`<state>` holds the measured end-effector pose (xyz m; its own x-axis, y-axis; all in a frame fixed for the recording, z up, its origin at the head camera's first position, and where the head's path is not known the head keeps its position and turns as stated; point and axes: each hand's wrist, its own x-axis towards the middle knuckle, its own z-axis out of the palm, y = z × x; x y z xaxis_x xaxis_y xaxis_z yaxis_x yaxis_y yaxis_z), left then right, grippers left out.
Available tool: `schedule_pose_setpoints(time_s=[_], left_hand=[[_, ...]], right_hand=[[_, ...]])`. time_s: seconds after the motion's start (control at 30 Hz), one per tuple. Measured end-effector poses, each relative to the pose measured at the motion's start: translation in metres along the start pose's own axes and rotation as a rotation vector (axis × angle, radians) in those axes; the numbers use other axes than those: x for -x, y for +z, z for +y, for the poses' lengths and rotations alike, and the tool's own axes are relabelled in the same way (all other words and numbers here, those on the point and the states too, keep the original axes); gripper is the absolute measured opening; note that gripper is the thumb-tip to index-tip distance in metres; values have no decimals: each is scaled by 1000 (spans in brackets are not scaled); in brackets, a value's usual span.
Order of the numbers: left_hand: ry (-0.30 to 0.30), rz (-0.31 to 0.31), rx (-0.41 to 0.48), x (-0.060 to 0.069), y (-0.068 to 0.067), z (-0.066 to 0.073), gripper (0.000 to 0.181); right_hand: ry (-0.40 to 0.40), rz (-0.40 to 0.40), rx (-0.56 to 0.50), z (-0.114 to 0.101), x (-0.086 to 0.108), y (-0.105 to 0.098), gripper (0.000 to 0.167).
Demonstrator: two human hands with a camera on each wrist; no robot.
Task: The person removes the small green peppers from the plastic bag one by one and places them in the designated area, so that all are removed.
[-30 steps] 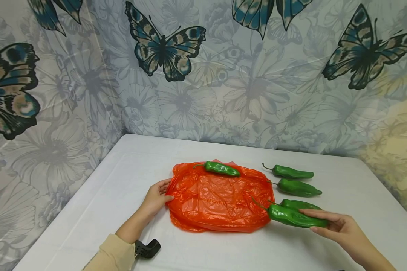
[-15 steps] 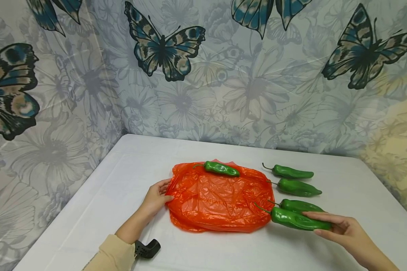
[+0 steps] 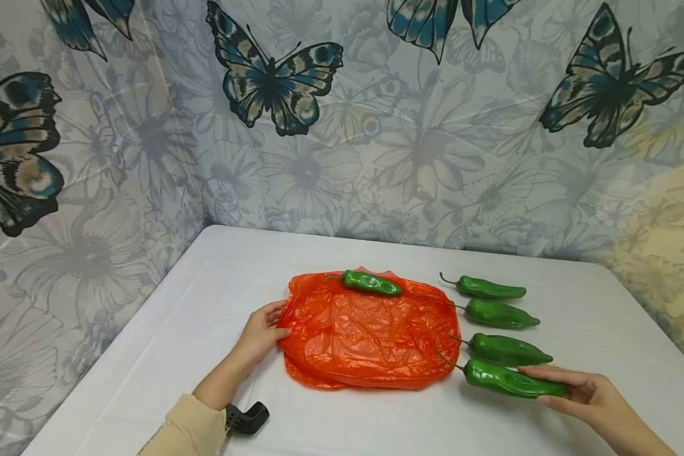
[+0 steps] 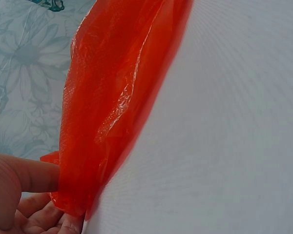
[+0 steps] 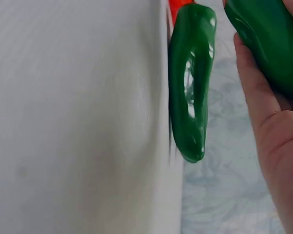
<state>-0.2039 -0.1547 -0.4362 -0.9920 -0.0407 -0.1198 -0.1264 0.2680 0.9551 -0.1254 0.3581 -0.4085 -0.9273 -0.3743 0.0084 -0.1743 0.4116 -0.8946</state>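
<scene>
A red plastic bag (image 3: 370, 342) lies flattened on the white table. My left hand (image 3: 262, 332) pinches its left edge between thumb and fingers; the left wrist view shows the thumb (image 4: 36, 175) against the thin film. One green pepper (image 3: 372, 283) rests on the bag's far edge. To the right of the bag, my right hand (image 3: 581, 396) grips the blunt end of another green pepper (image 3: 507, 379), its stem pointing left over the bag. In the right wrist view this held pepper (image 5: 271, 44) appears raised off the table, apart from the pepper (image 5: 191, 83) lying there.
Three green peppers lie in a column right of the bag: a far one (image 3: 490, 288), a middle one (image 3: 501, 314) and a near one (image 3: 510, 349). A black device (image 3: 247, 418) sits by the left wrist. A butterfly-patterned cloth (image 3: 342, 177) hangs behind the table.
My right hand has moved right and slightly nearer with its pepper, uncovering more of the pepper beside it. The left hand keeps its hold on the bag.
</scene>
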Motion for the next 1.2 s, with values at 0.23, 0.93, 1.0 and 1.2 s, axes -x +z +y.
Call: schedule_pose_setpoints(time_s=[0.23, 0.93, 1.0, 1.2], left_hand=[[0, -2, -2, 0, -1, 0, 56], [-4, -6, -1, 1, -1, 1, 56], [-4, -5, -2, 1, -1, 1, 56], [0, -3, 1, 1, -1, 1, 56]], right_hand=[[0, -105, -100, 10, 5, -8, 40], [29, -183, -127, 27, 8, -15, 39], [31, -186, -125, 28, 7, -15, 39], [-5, -186, -102, 29, 7, -14, 40]])
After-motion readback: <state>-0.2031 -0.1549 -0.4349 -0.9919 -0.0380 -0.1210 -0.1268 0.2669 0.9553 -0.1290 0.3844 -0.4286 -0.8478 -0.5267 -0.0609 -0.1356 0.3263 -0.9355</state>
